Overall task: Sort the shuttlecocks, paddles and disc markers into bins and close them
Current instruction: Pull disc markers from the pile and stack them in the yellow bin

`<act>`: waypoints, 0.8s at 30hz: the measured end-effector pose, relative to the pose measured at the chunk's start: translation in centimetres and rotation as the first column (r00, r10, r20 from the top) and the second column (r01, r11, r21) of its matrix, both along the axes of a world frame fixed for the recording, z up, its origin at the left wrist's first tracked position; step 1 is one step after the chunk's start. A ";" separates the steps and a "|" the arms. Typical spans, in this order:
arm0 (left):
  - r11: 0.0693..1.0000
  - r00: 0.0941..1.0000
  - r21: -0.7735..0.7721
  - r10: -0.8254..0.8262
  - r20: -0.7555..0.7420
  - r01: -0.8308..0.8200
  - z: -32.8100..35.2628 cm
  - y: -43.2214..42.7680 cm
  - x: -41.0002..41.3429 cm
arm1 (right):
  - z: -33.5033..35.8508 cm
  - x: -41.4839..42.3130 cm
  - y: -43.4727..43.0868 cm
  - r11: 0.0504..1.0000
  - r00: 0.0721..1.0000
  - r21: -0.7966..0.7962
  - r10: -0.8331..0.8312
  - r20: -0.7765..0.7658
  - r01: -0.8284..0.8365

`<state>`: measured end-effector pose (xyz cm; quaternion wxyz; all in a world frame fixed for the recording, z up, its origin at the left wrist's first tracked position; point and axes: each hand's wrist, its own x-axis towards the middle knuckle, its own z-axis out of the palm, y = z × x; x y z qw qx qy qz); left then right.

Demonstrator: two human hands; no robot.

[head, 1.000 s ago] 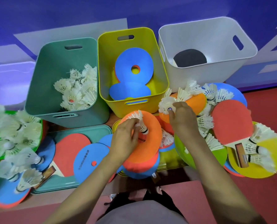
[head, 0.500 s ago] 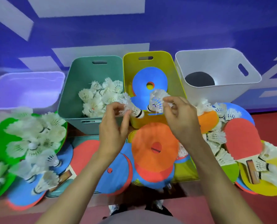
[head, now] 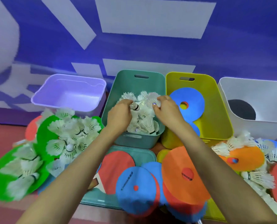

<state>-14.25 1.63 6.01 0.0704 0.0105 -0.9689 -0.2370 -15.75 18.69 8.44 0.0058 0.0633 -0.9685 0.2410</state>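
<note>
Both my hands are inside the teal bin (head: 160,88), over its heap of white shuttlecocks (head: 146,122). My left hand (head: 120,114) pinches a shuttlecock (head: 135,107) with a black band at its cork. My right hand (head: 164,109) holds another shuttlecock (head: 151,98) by its cork. The yellow bin (head: 218,101) to the right holds blue disc markers (head: 189,102). The white bin (head: 241,88) at far right has a dark paddle (head: 241,111) in it. More shuttlecocks (head: 71,136) lie on green discs at the left.
An empty lilac bin (head: 70,92) stands at back left. In front lie a teal lid (head: 139,151), a red paddle (head: 116,168), and orange disc markers (head: 183,173) and blue ones (head: 134,186). More shuttlecocks (head: 257,177) and discs pile at the right. A blue wall rises behind.
Both hands carried their shuttlecocks from above the yellow bin's front leftward and down into the teal bin. The camera tilted up and left.
</note>
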 end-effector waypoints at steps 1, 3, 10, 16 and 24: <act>1.000 1.000 -0.007 -0.016 0.027 0.016 -0.2 -0.2 -1.0 | -0.3 -1.1 -0.4 1.000 1.000 0.023 0.000 0.013 0.000; 0.998 0.995 -0.026 -0.048 0.085 0.051 -0.6 -0.6 -3.1 | -0.9 -3.5 -1.1 0.998 0.999 0.067 -0.010 0.040 0.007; 0.992 0.961 0.031 -0.124 0.249 0.120 -2.7 -0.9 -11.6 | -3.2 -11.7 -2.1 0.978 0.981 0.206 -0.024 0.193 -0.017; 0.985 0.869 0.082 -0.173 0.463 0.153 -4.7 -0.7 -14.4 | -4.7 -13.2 -3.0 0.964 0.951 0.246 0.016 0.308 -0.096; 0.985 0.948 -0.039 -0.152 0.281 0.169 -2.2 0.9 -7.9 | -3.2 -7.9 -0.7 0.984 0.983 0.105 0.128 0.128 -0.141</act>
